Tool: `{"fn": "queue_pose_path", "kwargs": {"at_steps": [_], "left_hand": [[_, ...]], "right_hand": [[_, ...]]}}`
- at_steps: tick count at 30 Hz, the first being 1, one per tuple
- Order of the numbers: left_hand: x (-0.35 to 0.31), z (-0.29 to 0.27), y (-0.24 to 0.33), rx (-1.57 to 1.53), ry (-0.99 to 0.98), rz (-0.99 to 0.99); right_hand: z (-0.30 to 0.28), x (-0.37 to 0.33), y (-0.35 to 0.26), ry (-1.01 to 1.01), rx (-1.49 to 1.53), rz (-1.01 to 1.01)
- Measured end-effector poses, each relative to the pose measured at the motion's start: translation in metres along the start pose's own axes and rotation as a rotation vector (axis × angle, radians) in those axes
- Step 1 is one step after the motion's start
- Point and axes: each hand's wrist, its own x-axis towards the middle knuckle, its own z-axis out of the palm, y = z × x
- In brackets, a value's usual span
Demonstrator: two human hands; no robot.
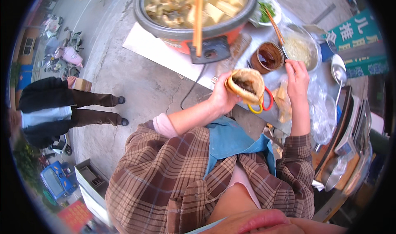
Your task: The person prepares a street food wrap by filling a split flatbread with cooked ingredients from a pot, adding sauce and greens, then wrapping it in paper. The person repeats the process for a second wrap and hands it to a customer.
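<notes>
Holding the bun (246, 85) just off the near side of the table (152, 46), the left hand (222, 96) has its fingers and thumb wrapped round the lower end, the split side facing up. The right hand (297, 78) is over the table beside the jar (255, 61), fingertips drawn together at its rim; a thin dark handle seems to be there, but whether they grip it I cannot tell. As for progress, the bun is already cut open and has something dark inside, so the filling looks at least begun. Its mouth gapes and is not closed up, and no greens or pale shreds can be made out in it. Dark red sauce (270, 56) remains in the jar, the greens (267, 13) lie in their bowl with chopsticks near them, and the pale shreds (298, 48) fill a bigger bowl. The pot (181, 46) is well stocked with tofu and broth. Whether more filling is left to add cannot be judged from this view. The scissors (271, 98) lie just beyond the bun.
</notes>
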Motion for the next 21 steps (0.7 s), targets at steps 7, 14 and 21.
{"fn": "queue_pose_path", "kwargs": {"at_steps": [7, 14, 21], "left_hand": [[-0.107, -0.038, 0.085, 0.002, 0.077, 0.013], [-0.155, -0.052, 0.137, -0.068, 0.078, 0.223], [-0.154, -0.060, 0.176, -0.154, 0.012, 0.320]], "right_hand": [[0.040, 0.025, -0.171, 0.062, 0.020, -0.650], [0.087, 0.089, -0.232, -0.121, -0.013, -0.814], [0.030, 0.143, -0.230, -0.132, 0.547, -0.386]]}}
